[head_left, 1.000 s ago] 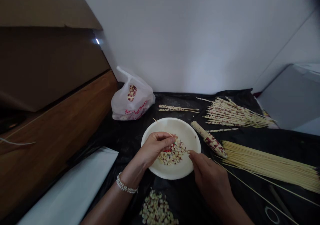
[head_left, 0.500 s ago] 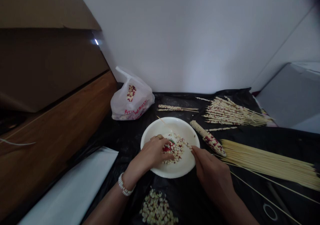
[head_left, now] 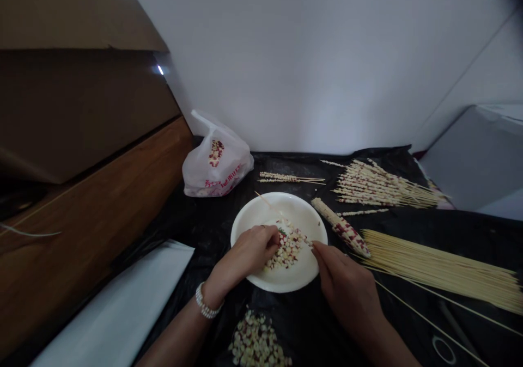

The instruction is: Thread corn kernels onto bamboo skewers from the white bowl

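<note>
A white bowl point(head_left: 278, 285) holds loose corn kernels point(head_left: 289, 250), cream and dark red, with a bit of red and green showing at its bottom. Inside the bowl my left hand point(head_left: 255, 247) is closed at the kernels, thumb against fingers; what is between the fingertips is hidden. At the bowl's right rim, my right hand point(head_left: 345, 277) pinches a thin skewer point(head_left: 267, 201). Its bare tip points up and left past the far rim. Kernels appear threaded on it close to my right fingers. A partly stripped corn cob point(head_left: 343, 228) lies right of the bowl.
Behind stand a knotted plastic bag point(head_left: 218, 168) and a few threaded skewers point(head_left: 280, 177). A big pile of kernel skewers point(head_left: 370, 184) and bare sticks point(head_left: 441, 269) lie right. Loose kernels point(head_left: 258, 340) lie in front. A black sheet point(head_left: 196, 220) covers the surface.
The fingers of my left hand were spread over the kernels and are now drawn together in a pinch. My right hand and the skewer have hardly moved.
</note>
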A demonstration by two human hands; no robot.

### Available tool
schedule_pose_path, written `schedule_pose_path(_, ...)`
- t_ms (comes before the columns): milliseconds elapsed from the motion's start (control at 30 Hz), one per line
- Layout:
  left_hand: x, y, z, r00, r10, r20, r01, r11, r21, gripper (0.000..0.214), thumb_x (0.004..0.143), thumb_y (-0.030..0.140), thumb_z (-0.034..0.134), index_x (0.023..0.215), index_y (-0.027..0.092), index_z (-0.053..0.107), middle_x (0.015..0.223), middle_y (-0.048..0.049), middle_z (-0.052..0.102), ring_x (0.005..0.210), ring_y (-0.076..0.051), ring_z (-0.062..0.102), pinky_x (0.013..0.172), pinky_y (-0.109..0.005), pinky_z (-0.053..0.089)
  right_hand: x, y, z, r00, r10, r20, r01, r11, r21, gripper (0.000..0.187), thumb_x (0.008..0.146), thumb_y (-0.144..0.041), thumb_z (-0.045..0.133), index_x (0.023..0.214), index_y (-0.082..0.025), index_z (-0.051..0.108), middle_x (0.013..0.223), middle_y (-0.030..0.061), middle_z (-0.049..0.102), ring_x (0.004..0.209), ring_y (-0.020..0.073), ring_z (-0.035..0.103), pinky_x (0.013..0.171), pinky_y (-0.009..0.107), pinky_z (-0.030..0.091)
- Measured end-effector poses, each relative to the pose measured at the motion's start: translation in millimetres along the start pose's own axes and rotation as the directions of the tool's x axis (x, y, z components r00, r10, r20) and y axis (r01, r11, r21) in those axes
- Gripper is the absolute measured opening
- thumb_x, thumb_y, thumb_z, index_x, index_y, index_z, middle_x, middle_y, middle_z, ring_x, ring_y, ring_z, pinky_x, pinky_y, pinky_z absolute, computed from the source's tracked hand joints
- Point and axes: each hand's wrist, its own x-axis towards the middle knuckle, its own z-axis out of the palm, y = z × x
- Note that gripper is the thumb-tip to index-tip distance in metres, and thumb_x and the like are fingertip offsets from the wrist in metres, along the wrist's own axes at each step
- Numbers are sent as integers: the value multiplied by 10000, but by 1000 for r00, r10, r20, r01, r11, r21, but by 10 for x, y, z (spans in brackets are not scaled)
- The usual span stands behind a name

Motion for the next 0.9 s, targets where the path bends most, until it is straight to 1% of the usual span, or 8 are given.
schedule_pose_path(100, 51, -5, -36, 992, 16, -122, -38, 984, -174, 155, 830, 211, 569, 882, 210, 715, 838, -60, 700, 762, -201, 598, 705, -293, 411, 55, -64, -86, 981, 144, 128, -176, 941, 288, 293, 962, -298, 428, 1027, -163, 680, 840, 91, 733, 732, 204, 679, 676, 289, 489)
schedule_pose_path(200, 96, -2, -75, 978, -82, -189, -24, 866, -499, 102, 790, 226, 655, 847, 192, 733, 807, -59, 709, 723, -178, 614, 673, -269, 455, 121, -125, -197, 874, 221, 432, -445, 722, 530, 353, 966, -427, 422, 997, -169, 660, 589, -2, 617, 495, 144, 553, 508, 256, 411)
schedule_pose_path(267, 116, 2, -108, 965, -220, -142, 39, 658, -752, 95, 755, 227, 708, 826, 165, 721, 760, -49, 696, 680, -153, 625, 628, -240, 480, 160, -151, -251, 784, 186, 592, -585, 538, 607, 373, 955, -476, 434, 995, -164, 635, 548, -31, 580, 443, 116, 475, 457, 236, 340)
schedule_pose_path(333, 128, -2, -145, 942, -334, -46, 95, 394, -914, 129, 738, 207, 736, 847, 145, 708, 760, -48, 691, 697, -140, 649, 624, -216, 509, 185, -164, -279, 745, 137, 653, -639, 429, 638, 350, 942, -479, 470, 949, -164, 623, 532, -36, 584, 469, 109, 465, 495, 231, 341)
schedule_pose_path(433, 138, -24, -195, 911, -409, 46, 95, 99, -991, 141, 746, 124, 726, 886, 119, 708, 755, -47, 686, 687, -98, 652, 617, -158, 520, 193, -168, -287, 747, 112, 655, -635, 410, 655, 307, 939, -448, 501, 857, -176, 619, 499, -38, 589, 552, 120, 509, 659, 255, 400)
schedule_pose_path(533, 145, -37, -226, 907, -417, 55, 27, -72, -997, 154, 757, 26, 682, 894, 89, 711, 761, -47, 683, 652, -59, 637, 629, -118, 521, 171, -179, -282, 732, 88, 675, -647, 400, 650, 292, 946, -441, 499, 865, -186, 618, 495, -44, 588, 559, 117, 506, 695, 257, 396)
schedule_pose_path(733, 142, -4, -259, 895, -446, 15, -69, -172, -983, 222, 754, -46, 648, 924, 88, 700, 854, -76, 706, 721, -81, 673, 693, -137, 553, 122, -207, -278, 602, -24, 799, -757, 301, 580, 282, 944, -465, 503, 868, -195, 531, 510, -66, 573, 369, 46, 310, 388, 190, 178)
schedule_pose_path(900, 140, -20, -266, 885, -465, -4, -118, -216, -969, 136, 776, -7, 655, 859, 97, 687, 764, -49, 687, 641, -67, 655, 626, -123, 546, 94, -202, -266, 552, -130, 824, -798, 204, 567, 307, 918, -487, 545, 900, -180, 538, 517, -60, 590, 329, 23, 326, 339, 163, 166)
